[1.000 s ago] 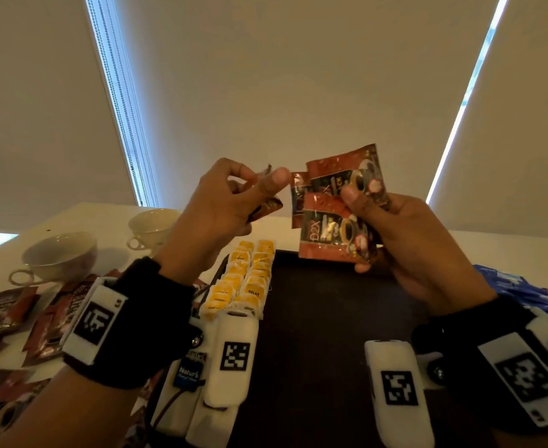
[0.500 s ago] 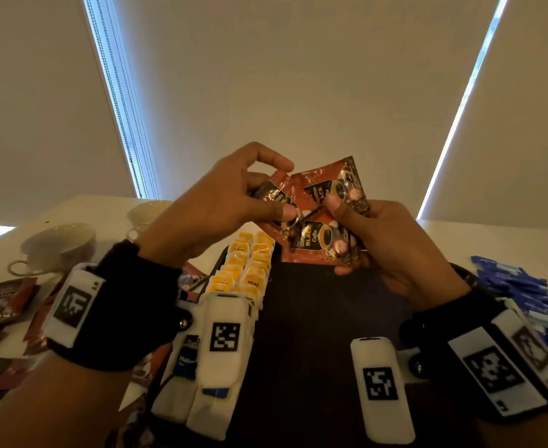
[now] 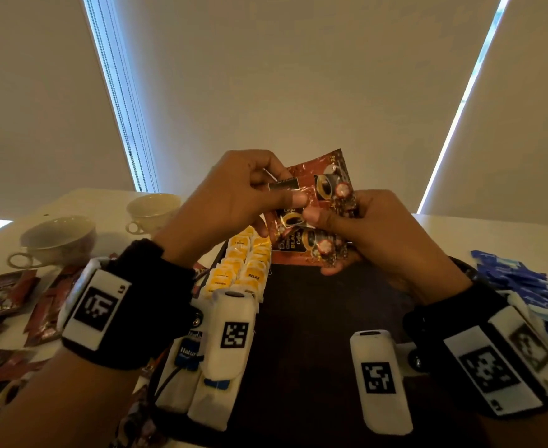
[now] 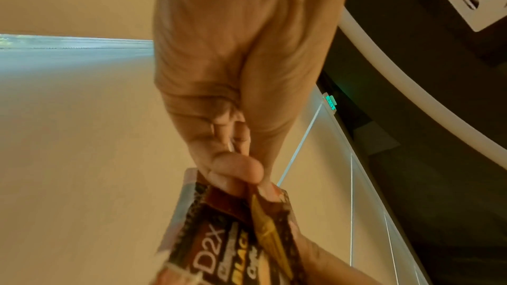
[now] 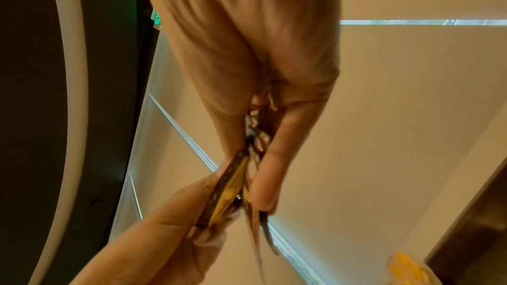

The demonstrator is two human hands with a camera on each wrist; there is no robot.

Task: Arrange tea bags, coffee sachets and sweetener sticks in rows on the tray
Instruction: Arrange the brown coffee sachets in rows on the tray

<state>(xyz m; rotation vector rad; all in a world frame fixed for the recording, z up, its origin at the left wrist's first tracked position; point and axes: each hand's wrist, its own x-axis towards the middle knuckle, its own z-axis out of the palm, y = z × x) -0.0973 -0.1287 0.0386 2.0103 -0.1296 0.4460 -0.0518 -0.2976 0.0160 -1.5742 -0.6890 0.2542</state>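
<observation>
Both hands are raised above the dark tray (image 3: 314, 318), holding a fanned bunch of red-brown coffee sachets (image 3: 318, 218). My left hand (image 3: 250, 195) pinches one sachet at its left edge between thumb and fingers; the left wrist view shows that pinch on the sachets (image 4: 227, 231). My right hand (image 3: 373, 234) grips the rest of the bunch, thumb across the front; the right wrist view shows the sachets (image 5: 247, 177) edge-on between its fingers. Yellow tea bags (image 3: 243, 266) lie in two rows along the tray's left side.
Two white cups (image 3: 56, 240) (image 3: 151, 211) stand at the back left of the white table. More coffee sachets (image 3: 4, 295) lie scattered at the left. Blue sweetener sticks (image 3: 524, 286) are piled to the right of the tray.
My left hand moved right to the bunch and now pinches a sachet in it. Both hands have closed together and the sachets overlap more tightly.
</observation>
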